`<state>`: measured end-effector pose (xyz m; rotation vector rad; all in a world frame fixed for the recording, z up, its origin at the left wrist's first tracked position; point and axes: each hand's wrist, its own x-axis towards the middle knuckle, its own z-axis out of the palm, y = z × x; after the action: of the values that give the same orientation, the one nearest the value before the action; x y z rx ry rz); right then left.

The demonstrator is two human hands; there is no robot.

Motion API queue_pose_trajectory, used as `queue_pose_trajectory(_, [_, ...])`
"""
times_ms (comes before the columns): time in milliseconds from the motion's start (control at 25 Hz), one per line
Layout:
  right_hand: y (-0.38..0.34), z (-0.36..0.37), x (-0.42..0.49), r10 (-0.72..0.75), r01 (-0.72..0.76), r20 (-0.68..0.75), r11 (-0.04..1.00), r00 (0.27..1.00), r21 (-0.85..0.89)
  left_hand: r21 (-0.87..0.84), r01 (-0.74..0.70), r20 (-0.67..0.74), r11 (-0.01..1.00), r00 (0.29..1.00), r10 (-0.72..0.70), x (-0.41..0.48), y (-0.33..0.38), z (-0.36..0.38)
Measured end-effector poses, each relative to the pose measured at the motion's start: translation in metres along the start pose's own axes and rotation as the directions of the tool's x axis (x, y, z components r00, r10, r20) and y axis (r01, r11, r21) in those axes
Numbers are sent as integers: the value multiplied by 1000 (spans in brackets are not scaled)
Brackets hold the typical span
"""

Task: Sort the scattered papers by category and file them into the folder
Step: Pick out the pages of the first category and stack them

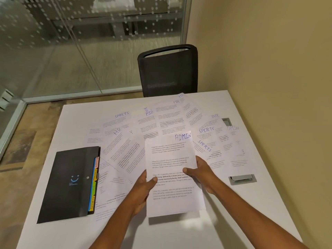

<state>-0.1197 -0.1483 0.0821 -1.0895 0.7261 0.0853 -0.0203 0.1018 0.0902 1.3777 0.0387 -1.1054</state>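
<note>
1. The left hand (143, 188) pinches the left edge of the sheet (170, 153) marked ADMIN, with its thumb on the front and its fingers behind.
2. The right hand (202, 174) pinches the sheet's right edge the same way, thumb on the printed face.
3. The sheet is held up off the table (179, 234), roughly at the middle, its heading at the far end.
4. The folder (71, 184) is black and closed. It lies flat on the left of the table, well apart from the hands.
5. Coloured tabs (94, 186) stick out along the folder's right edge. ADMIN and SPORTS can be read on them; the others are too blurred.
6. The papers (125, 150) lie spread and overlapping across the table beyond and beside the sheet, some just beside the tabs. Their headings read SPORTS, HR and ADMIN, and some are partly covered.
7. A grey hatch (242, 179) is set into the table on the right.
8. A black chair (168, 71) stands at the far edge.
9. A glass wall (71, 42) is behind on the left.
</note>
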Motion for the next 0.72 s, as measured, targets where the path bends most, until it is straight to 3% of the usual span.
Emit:
queue_pose_trajectory(160, [12,-26,14,42,-41,0,986,999,-161,26,-10,-54,1000,998,12,7,-17,1])
queue_pose_trajectory(280, [11,-59,27,7,-59,-196,964,981,-261,21,7,-101,1000,995,-5,15,-30,0])
queue_pose_trajectory(360, [12,-93,40,-33,-86,-365,948,930,-306,14,26,-131,1000,991,-24,17,-37,1])
queue_pose_trajectory(400, [12,-112,46,-83,-123,-446,903,891,-413,11,38,-145,999,989,-36,18,-40,2])
queue_pose_trajectory(520, [17,-166,64,-202,-332,-535,594,820,-733,-11,50,-171,999,984,-52,23,-45,11])
queue_pose_trajectory(640, [27,-197,76,-225,-354,-430,312,874,-882,-41,54,-214,998,975,-61,28,-43,26])
queue_pose_trajectory(720, [36,-209,86,-207,-324,-367,216,907,-921,-59,45,-228,997,972,-57,33,-43,36])
